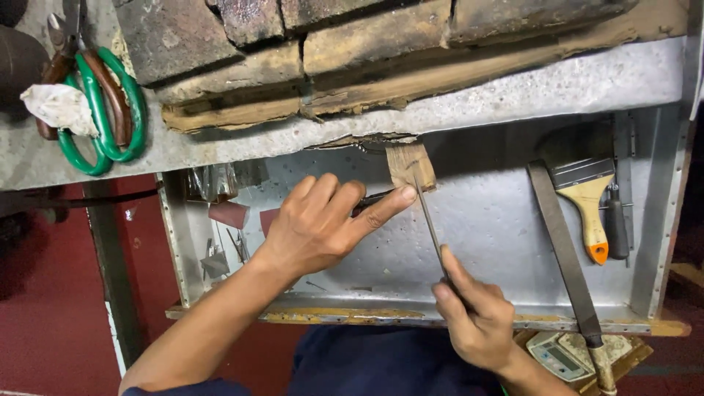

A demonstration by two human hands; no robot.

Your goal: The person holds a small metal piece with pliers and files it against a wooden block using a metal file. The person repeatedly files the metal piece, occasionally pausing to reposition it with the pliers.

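I see left hand [317, 224] fingers extended, forefinger pressing small wooden block [411, 166] at tray's back edge, right hand [475, 317] gripping thin needle file [431, 229] against the block, flat file [565, 253] and paintbrush [589, 207] lying right in metal tray [499, 220], green-handled scissors [103, 110] on bench

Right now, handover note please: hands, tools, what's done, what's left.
Left hand: fingertips press on a small wooden block at the bench edge. Right hand: grips a thin file, tip on the block. In the metal tray: a flat file, a paintbrush. Green-handled scissors lie on the bench. Done: block looks partly worked. Left: cannot tell how much.
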